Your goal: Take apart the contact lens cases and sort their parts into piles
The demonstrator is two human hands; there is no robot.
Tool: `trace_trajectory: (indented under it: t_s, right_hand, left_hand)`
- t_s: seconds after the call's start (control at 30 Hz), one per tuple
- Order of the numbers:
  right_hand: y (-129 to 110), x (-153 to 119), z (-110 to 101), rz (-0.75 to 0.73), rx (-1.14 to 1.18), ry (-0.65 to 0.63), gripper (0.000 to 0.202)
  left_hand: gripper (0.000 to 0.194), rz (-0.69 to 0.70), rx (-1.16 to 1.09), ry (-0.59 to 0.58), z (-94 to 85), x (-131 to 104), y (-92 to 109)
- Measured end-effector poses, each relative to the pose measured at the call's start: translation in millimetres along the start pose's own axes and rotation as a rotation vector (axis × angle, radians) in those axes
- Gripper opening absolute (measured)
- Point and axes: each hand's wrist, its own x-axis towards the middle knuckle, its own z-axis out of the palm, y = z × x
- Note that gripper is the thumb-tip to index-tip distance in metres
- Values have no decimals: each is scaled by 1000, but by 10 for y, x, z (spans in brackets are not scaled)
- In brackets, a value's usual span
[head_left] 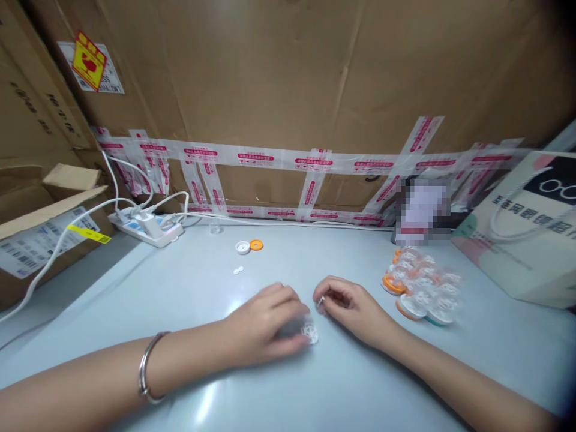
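Mid-handling, seemingly: person's left hand (270, 327) grips blurred white piece (309, 332) near 6 o'clock, right hand (353, 306) pinches small white part (321, 301) at its 1 o'clock, next move calling for steady fingertips.

A left hand (276, 327) grips a clear-and-white piece (310, 333) above the pale surface (360, 384) while the right hand (346, 306) pinches a small white part (321, 301), near a cluster of orange, white and teal discs (423, 288) toward the surface's right edge.
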Motion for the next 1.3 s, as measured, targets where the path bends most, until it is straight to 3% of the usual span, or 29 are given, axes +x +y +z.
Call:
trace_trajectory:
  t_s: [0.1, 0.23, 0.37, 0.5, 0.57, 0.67, 0.8, 0.9, 1.07, 1.2, 1.3]
  right_hand:
    - [-15, -5, 4, 34, 47, -17, 11]
    - [-87, -23, -4, 108, 130, -92, 7]
    - [-157, -47, -19, 208, 265, -210, 11]
    - [-236, -69, 62, 287, 644, -223, 21]
    - [-278, -59, 150, 320, 890, -184, 22]
    - [-322, 15, 282, 404, 1217, -28, 20]
    - [-342, 171, 354, 511, 1408, 162, 26]
    - [-330, 264, 335, 468, 1276, 233, 30]
    - [-218, 434, 235, 294, 681, 266, 20]
    - [-26, 723, 81, 249, 390, 294, 30]
    - [130, 986, -35, 165, 88, 315, 35]
  left_hand:
    - [35, 37, 9, -92, 87, 12, 109]
    - [21, 26, 7, -89, 185, 19, 122]
    - [20, 86, 11, 40, 161, 9, 36]
    - [23, 170, 74, 181, 68, 20, -54]
    - [23, 177, 113, 210, 30, 55, -74]
    - [22, 139, 137, 218, -21, 165, -63]
    - [17, -42, 86, 154, -82, 373, -9]
    - [22, -136, 7, 114, -89, 495, 20]
    - [31, -176, -97, 251, -166, 522, -24]
    - [28, -288, -25, 380, -484, 359, -321]
    - [30, -417, 98, 370, -701, 163, -682]
